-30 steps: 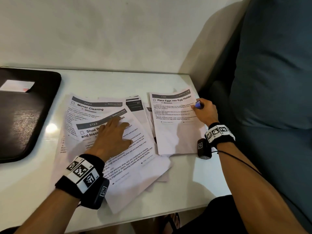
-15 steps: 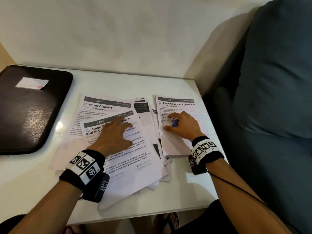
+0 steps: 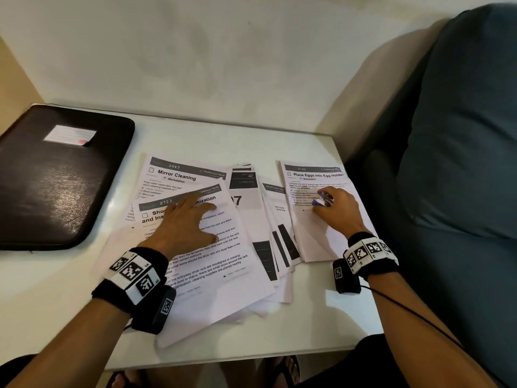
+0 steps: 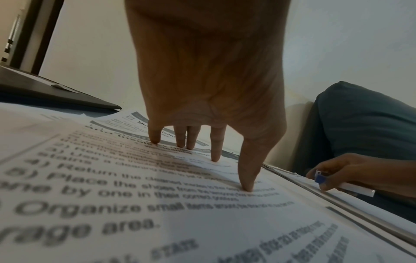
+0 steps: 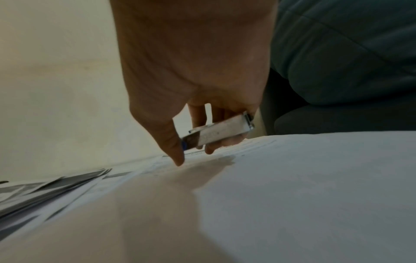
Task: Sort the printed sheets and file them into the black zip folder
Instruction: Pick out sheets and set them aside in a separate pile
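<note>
Sorting is the step in hand, judging by the layout: the sheets (image 3: pixel 207 247) lie fanned in loose overlapping piles across the middle of the table (image 3: pixel 42 303), and none has reached the folder yet.

Nearest the front edge, both forearms come in over the table, each wrist banded with a black-and-white marker strap. The left hand (image 3: pixel 181 225) lies palm down on the top sheet of the left pile, the one headed 2723; its fingers (image 4: pixel 216 151) are straight and spread, tips pressing the paper, holding nothing. The right hand (image 3: pixel 338 211) rests on the sheet headed "Place Eggs into Egg Holder" toward the right edge, curled round a small blue-and-silver object that looks like a stapler (image 5: pixel 220 131), its thumb tip touching the page.

Between the two hands several more sheets poke out, partly covered, some with dark printed blocks. Beyond the left hand, the "Mirror Cleaning" sheet shows from under the 2723 sheet.

Furthest off, at the table's far left corner, the folder (image 3: pixel 56 186) lies flat and apparently closed, well apart from the right pile and just beside the left one.

The next move probably calls for gathering matching sheets into one squared stack, with the left hand pinning the pile so the thin paper does not slide, then freeing a hand to unzip the folder.
</note>
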